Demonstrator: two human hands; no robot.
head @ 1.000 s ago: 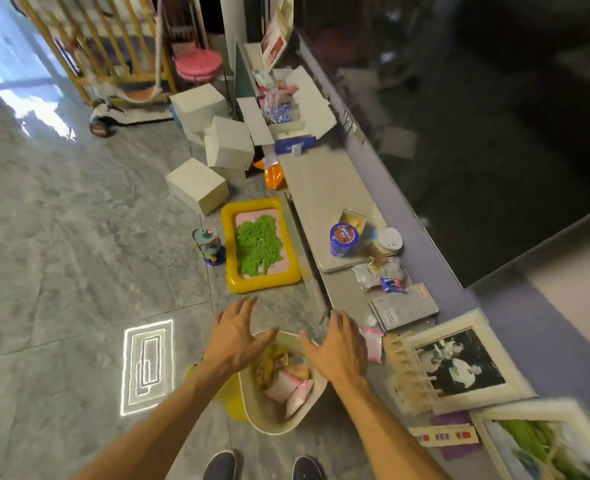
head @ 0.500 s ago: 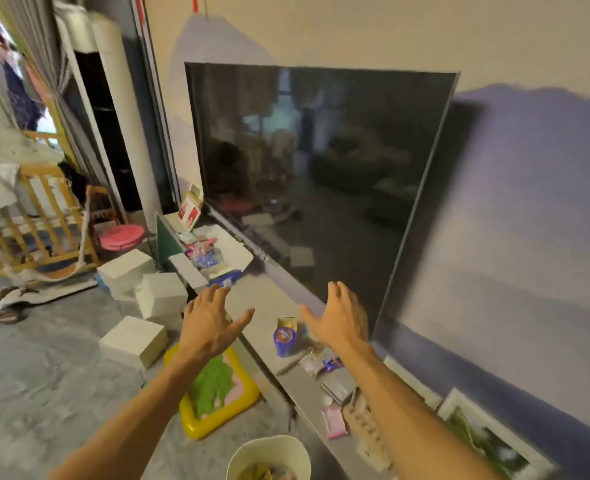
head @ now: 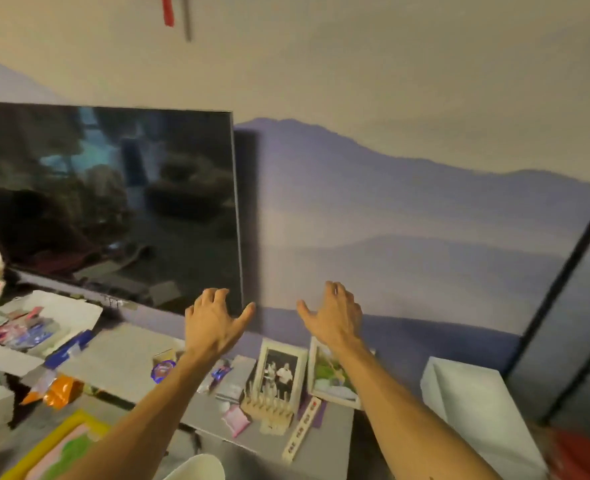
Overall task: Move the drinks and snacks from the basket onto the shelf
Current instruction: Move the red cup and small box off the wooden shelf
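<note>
Both my arms reach forward over the low grey shelf. My left hand hovers with its fingers loosely spread and holds nothing. My right hand is raised beside it, also empty. Only the cream rim of the basket shows at the bottom edge; its contents are hidden. On the shelf lie a blue drink cup, a blue snack packet and a pink packet.
A large dark TV stands at the back of the shelf. Two framed photos, a wooden rack and an open white box crowd the shelf. An orange bag and a yellow tray lie on the floor, with a white block at right.
My view has swung up from the floor and basket to the TV and wall, then rightward. Both empty hands rose from the basket's rim to in front of the shelf.
</note>
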